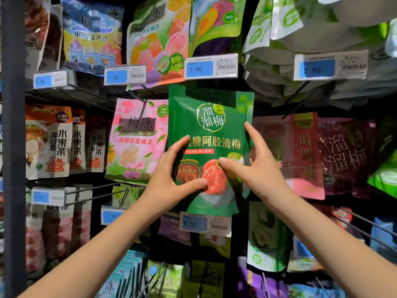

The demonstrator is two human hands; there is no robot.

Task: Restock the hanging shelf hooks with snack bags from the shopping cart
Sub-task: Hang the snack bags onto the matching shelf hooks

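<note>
A green snack bag with gold lettering and a red plum picture hangs upright in the middle of the shelf wall, its top edge just under a price tag. My left hand grips its lower left edge, thumb on the front and fingers curled behind. My right hand holds its right edge, thumb pressed on the front and index finger up along the side. Whether the bag's top hole sits on a hook is hidden. The shopping cart is out of view.
A pink peach-jelly bag hangs directly left, dark red plum bags directly right. Metal hooks with blue price tags stick out toward me at lower left and lower right. A dark upright post stands at far left.
</note>
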